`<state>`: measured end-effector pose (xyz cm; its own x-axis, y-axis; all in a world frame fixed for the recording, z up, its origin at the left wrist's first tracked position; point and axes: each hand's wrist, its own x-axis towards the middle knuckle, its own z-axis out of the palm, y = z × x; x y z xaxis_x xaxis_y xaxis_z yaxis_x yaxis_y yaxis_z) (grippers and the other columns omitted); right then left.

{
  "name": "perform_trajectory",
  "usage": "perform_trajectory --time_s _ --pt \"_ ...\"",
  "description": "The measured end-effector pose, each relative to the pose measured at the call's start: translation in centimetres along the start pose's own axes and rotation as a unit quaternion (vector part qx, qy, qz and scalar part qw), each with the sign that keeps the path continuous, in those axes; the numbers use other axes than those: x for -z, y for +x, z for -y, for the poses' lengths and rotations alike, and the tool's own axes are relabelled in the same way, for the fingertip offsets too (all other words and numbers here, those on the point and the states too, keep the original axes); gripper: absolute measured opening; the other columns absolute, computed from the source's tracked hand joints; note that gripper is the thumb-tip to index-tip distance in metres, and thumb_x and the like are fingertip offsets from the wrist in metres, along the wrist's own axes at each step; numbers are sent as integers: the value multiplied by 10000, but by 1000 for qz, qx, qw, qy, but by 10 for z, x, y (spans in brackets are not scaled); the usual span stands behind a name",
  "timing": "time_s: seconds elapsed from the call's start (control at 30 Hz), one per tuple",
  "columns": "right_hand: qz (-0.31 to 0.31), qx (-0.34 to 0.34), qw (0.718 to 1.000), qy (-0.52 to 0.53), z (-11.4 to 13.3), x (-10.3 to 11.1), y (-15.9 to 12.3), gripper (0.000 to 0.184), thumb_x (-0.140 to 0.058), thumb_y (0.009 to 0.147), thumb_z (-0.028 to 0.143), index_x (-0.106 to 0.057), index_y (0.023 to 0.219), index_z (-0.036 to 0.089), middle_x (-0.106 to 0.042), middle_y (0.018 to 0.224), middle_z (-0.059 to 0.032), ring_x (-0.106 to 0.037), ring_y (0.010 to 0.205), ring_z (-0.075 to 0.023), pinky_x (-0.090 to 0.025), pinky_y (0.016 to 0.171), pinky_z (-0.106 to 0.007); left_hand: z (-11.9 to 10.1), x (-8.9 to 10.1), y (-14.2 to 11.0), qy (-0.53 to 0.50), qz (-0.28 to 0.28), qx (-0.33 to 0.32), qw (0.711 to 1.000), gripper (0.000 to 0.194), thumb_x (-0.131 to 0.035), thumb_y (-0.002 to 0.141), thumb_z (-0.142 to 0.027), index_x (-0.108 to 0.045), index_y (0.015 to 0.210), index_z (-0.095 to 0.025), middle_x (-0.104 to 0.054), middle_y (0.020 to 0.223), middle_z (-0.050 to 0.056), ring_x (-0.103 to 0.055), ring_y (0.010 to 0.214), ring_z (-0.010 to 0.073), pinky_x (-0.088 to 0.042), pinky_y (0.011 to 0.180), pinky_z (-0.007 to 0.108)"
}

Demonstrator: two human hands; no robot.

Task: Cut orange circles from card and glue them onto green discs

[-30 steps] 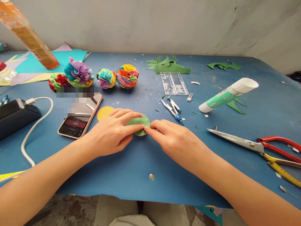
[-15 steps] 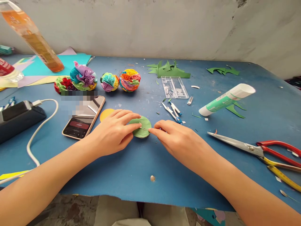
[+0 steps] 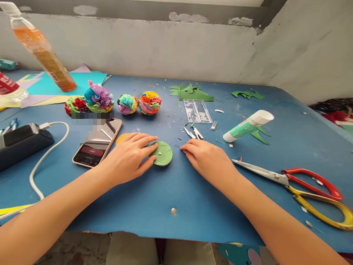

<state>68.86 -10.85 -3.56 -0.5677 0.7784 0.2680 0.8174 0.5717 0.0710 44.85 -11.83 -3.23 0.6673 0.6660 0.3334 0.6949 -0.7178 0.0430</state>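
Observation:
A round green paper disc (image 3: 164,158) lies on the blue table with a small white dab near its middle. My left hand (image 3: 132,152) holds its left edge, thumb and fingertips pressed against it. Just right of the disc, my right hand (image 3: 206,152) is closed in a pinch on a thin bent wire piece (image 3: 177,146), whose tip points left toward the disc. An orange paper disc (image 3: 121,138) shows partly from under my left hand. A pair of compasses (image 3: 197,131) lies beyond my right fingers, partly hidden by them.
Paper flower balls (image 3: 149,102) stand behind a phone (image 3: 97,143). A clear plastic case (image 3: 197,110) and green paper scraps (image 3: 191,92) lie farther back. To the right are a glue stick (image 3: 244,127) and large scissors (image 3: 278,178). A bottle (image 3: 45,51) and power strip (image 3: 26,138) are left.
My right hand has drawn the wire piece off the green disc to the right. My left fingers have shifted back to the disc's left edge, uncovering the white dab. The view has tilted up.

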Motion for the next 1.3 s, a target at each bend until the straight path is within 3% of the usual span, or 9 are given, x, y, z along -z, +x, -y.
perform_trajectory --time_s 0.17,0.33,0.4,0.5,0.67,0.8,0.93,1.07,1.3 --pt "-142 -7 989 30 -10 21 0 127 -547 869 168 -672 873 193 -684 861 -45 -643 769 -197 -491 668 -305 1 2 -2 -27 4 14 1000 319 -433 923 -335 -674 1064 -181 -618 1249 104 -571 1121 252 -433 985 457" --pt "-431 -159 888 35 -53 58 -3 347 -613 833 302 -579 1155 177 -593 1158 -171 -541 1106 -325 -434 896 -444 1 3 -3 -40 -8 42 998 328 -476 900 -402 -709 983 -187 -648 1206 108 -596 1087 260 -395 1020 489" --pt "-402 -262 870 111 -75 65 -5 571 -670 777 385 -492 1262 141 -495 1297 -216 -494 1182 -341 -411 941 -447 1 2 -4 -29 -6 62 998 365 -490 883 -449 -707 990 -175 -652 1197 120 -601 1083 277 -366 1038 507" --pt "-219 -402 846 272 -102 67 -10 872 -782 629 422 -377 1354 153 -451 1365 -222 -464 1238 -338 -434 955 -442 0 -1 -5 -28 3 88 996 529 -515 835 -564 -651 1124 -142 -645 1200 151 -587 1107 305 -334 1053 521" --pt "5 -418 823 385 -123 56 -18 548 -771 607 364 -600 1104 210 -677 1060 -102 -596 1067 -301 -435 971 -482 -2 -9 -4 -85 34 112 989 851 -596 743 -623 -382 1389 -111 -625 1220 165 -560 1141 307 -347 1033 491" --pt "-123 -411 833 350 -119 49 -11 233 -710 643 362 -637 787 193 -675 886 -84 -623 934 -303 -439 911 -509 -5 -13 -3 -146 30 131 980 804 -616 779 -454 -263 1436 -152 -623 1233 122 -552 1147 278 -371 992 458" --pt "-281 -261 763 520 -72 47 11 151 -597 704 314 -517 809 241 -615 775 -7 -639 747 -209 -512 732 -400 -6 -13 -1 -187 32 154 970 776 -637 757 -421 -316 1409 -150 -632 1209 121 -541 1145 293 -373 972 464" --pt "-181 -73 715 672 2 30 34 196 -660 667 215 -531 814 230 -611 694 38 -592 671 -143 -483 646 -304 -5 -14 0 -215 39 165 962 818 -674 715 -425 -330 1402 -144 -641 1185 109 -540 1123 295 -371 966 461" --pt "-115 -85 663 735 55 -7 54 212 -632 733 286 -465 624 213 -453 441 93 -429 423 -85 -361 458 -240 -5 -13 2 -221 42 161 961 767 -691 688 -408 -410 1345 -130 -640 1172 114 -542 1085 307 -365 931 451"
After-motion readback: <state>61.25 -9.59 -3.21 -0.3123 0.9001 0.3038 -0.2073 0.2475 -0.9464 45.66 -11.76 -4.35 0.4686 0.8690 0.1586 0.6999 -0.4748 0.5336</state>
